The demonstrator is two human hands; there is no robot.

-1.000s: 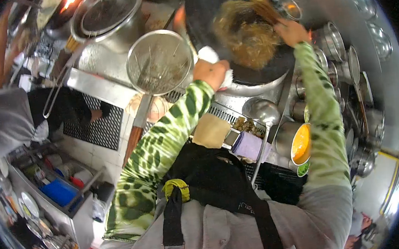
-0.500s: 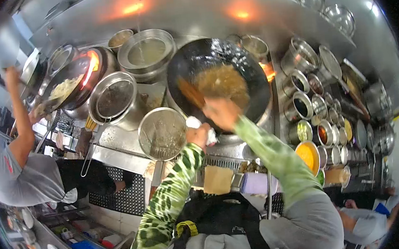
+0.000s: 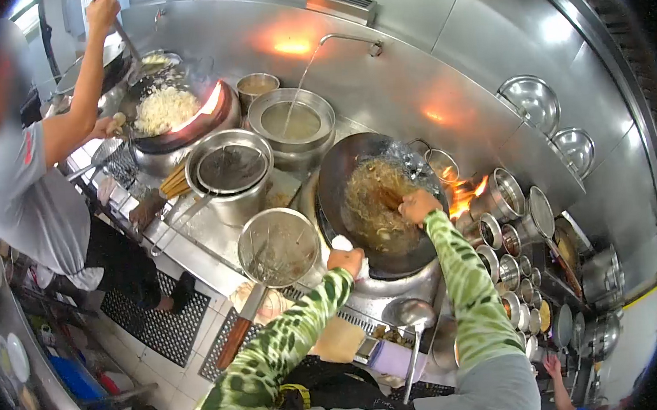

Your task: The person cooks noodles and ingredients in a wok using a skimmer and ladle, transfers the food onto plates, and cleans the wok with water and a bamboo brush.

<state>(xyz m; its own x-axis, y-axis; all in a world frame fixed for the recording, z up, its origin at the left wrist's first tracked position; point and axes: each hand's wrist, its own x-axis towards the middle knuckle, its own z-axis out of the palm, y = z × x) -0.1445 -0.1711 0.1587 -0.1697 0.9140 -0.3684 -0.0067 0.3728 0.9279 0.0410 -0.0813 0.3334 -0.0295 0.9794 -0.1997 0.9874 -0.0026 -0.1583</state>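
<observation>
My left hand [image 3: 347, 261] is closed on a white cloth [image 3: 341, 243] at the near left edge of a large black wok [image 3: 341, 165]. My right hand [image 3: 420, 206] is wrapped round a brown bamboo brush [image 3: 389, 198], whose bristles are down in the wok. Murky brown liquid [image 3: 372, 217] with froth lies in the wok around the brush. Just left of my left hand is a round strainer [image 3: 279, 246] with a wooden handle [image 3: 235, 342]. Near the wok's front, a metal ladle [image 3: 408, 313] rests with its handle toward me.
At the left, a co-worker [image 3: 37, 183] stands at another wok with white food [image 3: 166, 110]. Flames [image 3: 464, 195] rise at my wok's right edge. Water runs from a tap [image 3: 349, 37] into a pot [image 3: 290, 122]. Metal containers [image 3: 499, 194] line the right side.
The view has tilted up and turned. My right hand and the brush have swept across the wok from its near left to its right side. The wok now looks tilted.
</observation>
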